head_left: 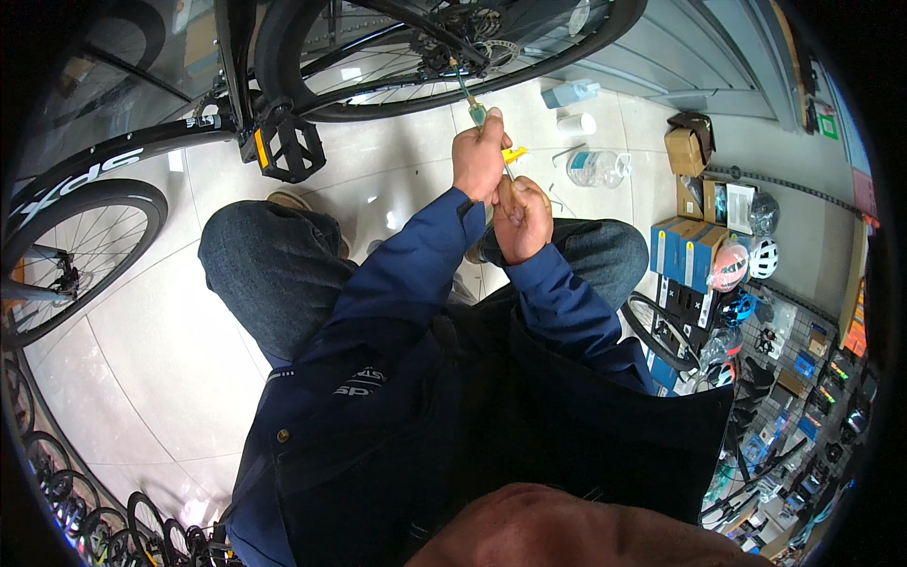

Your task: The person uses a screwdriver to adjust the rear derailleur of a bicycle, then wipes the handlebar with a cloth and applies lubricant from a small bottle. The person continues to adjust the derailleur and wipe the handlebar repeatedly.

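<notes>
As a person crouches beside a bicycle wheel (402, 108), a slim, green-tinted tool (477, 114) stands between the wheel's hub and the left hand (480, 157), its long axis slanting, narrow tip pointing up and slightly left toward the hub. That hand grips the tool's near end; the right hand (524, 215), farther from the wheel, curls around a thin rod (510, 174). A clear bottle (595, 169) lies to the wheel's lower right.
</notes>
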A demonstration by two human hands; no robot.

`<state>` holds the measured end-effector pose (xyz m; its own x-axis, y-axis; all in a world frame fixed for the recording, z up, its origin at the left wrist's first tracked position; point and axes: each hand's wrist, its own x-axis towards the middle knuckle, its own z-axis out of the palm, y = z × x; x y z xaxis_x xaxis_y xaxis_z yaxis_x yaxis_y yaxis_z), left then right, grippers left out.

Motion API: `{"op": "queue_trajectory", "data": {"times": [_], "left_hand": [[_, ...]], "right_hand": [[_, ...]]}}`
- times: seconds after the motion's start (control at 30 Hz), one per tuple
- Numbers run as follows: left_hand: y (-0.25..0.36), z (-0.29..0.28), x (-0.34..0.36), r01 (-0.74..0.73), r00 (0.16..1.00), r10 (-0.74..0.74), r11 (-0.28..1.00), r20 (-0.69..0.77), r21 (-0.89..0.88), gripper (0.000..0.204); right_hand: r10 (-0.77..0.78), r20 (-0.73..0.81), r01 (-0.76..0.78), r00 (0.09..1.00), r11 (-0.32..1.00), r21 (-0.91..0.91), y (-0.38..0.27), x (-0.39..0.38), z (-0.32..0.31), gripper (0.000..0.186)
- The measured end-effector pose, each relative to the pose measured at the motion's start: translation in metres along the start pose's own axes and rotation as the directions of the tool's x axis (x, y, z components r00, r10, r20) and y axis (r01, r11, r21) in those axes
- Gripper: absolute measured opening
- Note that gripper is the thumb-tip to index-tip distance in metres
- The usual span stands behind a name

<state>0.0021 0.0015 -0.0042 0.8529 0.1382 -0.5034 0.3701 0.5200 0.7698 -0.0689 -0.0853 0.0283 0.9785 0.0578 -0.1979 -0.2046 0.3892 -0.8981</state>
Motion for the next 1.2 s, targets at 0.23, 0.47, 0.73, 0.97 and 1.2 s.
{"op": "queue_trajectory", "data": {"times": [0.23,0.47,0.73,0.97,1.2], "left_hand": [[0.0035,0.0013,-0.0023,0.004,1.000,-0.004,0.999,-0.004,-0.033,0.058],[0.0034,0.0010,-0.0021,0.028,1.000,-0.028,0.999,-0.009,-0.022,0.059],[0.0038,0.0017,-0.0023,0.007,1.000,-0.007,1.000,-0.014,-0.018,0.060],[0.0045,0.0010,-0.0017,0.029,0.999,-0.029,0.999,-0.015,-0.015,0.060],[0.0052,0.0003,-0.0030,0.014,1.000,-0.014,1.000,-0.010,-0.005,0.059]], "right_hand": [[0.003,0.012,-0.003,1.000,1.000,0.003,-0.0007,0.0004,-0.0001,0.038],[0.001,0.008,-0.001,1.000,1.000,0.008,-0.0019,-0.0003,0.0010,0.038],[-0.013,0.043,0.012,0.999,0.999,0.030,-0.0007,0.0009,-0.0002,0.037],[-0.033,0.022,0.029,0.999,0.990,0.135,-0.0002,-0.0013,0.0027,0.034],[-0.035,0.028,0.031,0.999,0.990,0.135,-0.0011,-0.0011,0.0040,0.033]]}}
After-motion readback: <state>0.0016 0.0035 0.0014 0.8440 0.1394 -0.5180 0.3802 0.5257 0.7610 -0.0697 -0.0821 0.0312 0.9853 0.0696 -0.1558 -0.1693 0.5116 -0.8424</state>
